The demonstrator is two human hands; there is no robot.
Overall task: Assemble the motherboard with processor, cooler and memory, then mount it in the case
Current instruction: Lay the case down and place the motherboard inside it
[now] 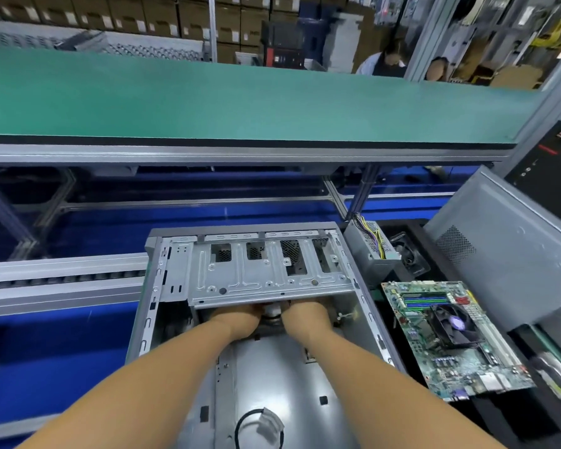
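Observation:
An open grey computer case [149, 322] lies flat in front of me, with its drive cage [266, 270] across the far end. My left hand [240, 317] and my right hand [306, 315] reach side by side under the cage's near edge, so their fingers are hidden. Between them shows a small white and black part [272, 312]. To the right of the case lies the green motherboard [447, 371], bearing a black cooler fan [452, 325] and memory sticks [425, 301]. A black cable with a white connector [266, 422] rests on the case floor near me.
A power supply [370, 251] with coloured wires stands right of the case's far end. A grey side panel [506, 254] leans at the right. A green-topped bench [240, 105] runs across behind, a roller conveyor rail [62, 280] at the left. Two people stand far back.

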